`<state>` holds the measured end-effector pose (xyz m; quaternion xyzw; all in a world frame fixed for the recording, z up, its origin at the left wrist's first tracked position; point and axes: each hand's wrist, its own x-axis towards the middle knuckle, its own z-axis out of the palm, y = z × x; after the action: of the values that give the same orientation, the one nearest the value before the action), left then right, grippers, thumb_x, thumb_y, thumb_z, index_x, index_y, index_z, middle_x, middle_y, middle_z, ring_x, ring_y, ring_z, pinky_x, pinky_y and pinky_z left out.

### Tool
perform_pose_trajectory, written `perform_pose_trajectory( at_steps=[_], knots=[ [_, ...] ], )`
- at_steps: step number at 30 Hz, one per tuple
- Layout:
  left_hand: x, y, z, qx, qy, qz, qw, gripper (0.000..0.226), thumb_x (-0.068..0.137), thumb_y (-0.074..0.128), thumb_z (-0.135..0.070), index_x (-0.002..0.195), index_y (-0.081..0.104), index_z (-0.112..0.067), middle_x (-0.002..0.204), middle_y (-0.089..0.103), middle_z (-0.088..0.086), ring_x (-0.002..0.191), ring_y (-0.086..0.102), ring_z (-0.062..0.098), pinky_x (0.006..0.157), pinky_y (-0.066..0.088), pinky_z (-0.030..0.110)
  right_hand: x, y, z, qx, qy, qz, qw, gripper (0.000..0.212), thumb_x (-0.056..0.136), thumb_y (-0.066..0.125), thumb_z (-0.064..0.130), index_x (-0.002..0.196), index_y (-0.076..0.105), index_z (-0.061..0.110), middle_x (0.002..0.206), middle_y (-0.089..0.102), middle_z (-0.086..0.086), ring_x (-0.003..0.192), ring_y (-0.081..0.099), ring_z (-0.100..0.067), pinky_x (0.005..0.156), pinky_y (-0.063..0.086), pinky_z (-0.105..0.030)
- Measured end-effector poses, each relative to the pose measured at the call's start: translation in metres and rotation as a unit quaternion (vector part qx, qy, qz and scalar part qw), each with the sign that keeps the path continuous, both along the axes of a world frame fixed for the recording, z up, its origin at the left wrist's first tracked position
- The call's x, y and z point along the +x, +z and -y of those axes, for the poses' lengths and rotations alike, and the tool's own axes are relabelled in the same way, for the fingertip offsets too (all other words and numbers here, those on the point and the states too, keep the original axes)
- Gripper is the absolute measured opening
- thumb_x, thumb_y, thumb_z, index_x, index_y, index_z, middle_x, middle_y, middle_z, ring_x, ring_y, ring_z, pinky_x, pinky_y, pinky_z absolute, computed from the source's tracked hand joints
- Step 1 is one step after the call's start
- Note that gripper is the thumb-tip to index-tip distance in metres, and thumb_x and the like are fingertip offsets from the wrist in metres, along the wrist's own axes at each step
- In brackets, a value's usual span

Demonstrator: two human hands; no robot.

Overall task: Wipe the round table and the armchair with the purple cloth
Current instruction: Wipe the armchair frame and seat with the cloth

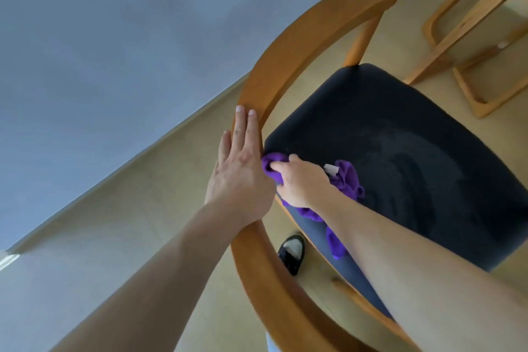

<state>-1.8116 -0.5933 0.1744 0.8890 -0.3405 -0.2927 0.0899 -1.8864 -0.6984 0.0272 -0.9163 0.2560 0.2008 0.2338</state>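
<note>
The left hand (240,177) lies flat, fingers straight, on the armchair (288,46) rail, while the right hand (300,180) bunches the soft, limp purple cloth (347,177) against the dark seat's edge, best gripped as a wad.

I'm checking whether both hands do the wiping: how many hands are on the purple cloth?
1. The right hand grips the purple cloth on the armchair seat; the left hand rests flat on the wooden backrest rail.
</note>
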Motion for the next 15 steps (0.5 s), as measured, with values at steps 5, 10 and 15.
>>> perform_pose_trajectory(
  at_steps=[5, 10, 15],
  knots=[
    [-0.014, -0.002, 0.001, 0.045, 0.038, 0.041, 0.997, 0.103, 0.092, 0.046, -0.004, 0.151, -0.029, -0.044, 0.163, -0.033, -0.004, 0.128, 0.050, 0.041, 0.082, 0.054, 0.039, -0.064, 0.016, -0.035, -0.001, 0.103, -0.074, 0.992, 0.036, 0.098, 0.055, 0.028, 0.134, 0.056, 0.028, 0.125, 0.052, -0.006, 0.105, 0.064, -0.035, 0.075, 0.039, -0.035],
    [-0.009, -0.008, 0.008, 0.050, 0.051, 0.065, 0.995, 0.108, 0.095, 0.054, -0.008, 0.148, -0.031, -0.048, 0.152, 0.022, 0.011, 0.093, 0.060, 0.032, 0.072, 0.059, 0.037, -0.094, 0.028, -0.026, 0.052, 0.034, -0.038, 0.997, 0.046, 0.097, 0.052, 0.026, 0.143, 0.048, 0.033, 0.124, 0.048, -0.003, 0.099, 0.061, -0.033, 0.076, 0.039, -0.034],
    [-0.006, -0.003, 0.010, 0.046, 0.067, 0.046, 0.996, 0.106, 0.091, 0.048, -0.005, 0.147, -0.031, -0.051, 0.138, 0.029, 0.009, 0.076, 0.057, 0.025, 0.075, 0.060, 0.043, -0.035, 0.018, 0.029, 0.038, -0.177, 0.115, 0.977, 0.067, 0.098, 0.053, 0.026, 0.159, 0.024, 0.033, 0.131, 0.044, -0.011, 0.097, 0.058, -0.032, 0.076, 0.042, -0.034]
  ],
)
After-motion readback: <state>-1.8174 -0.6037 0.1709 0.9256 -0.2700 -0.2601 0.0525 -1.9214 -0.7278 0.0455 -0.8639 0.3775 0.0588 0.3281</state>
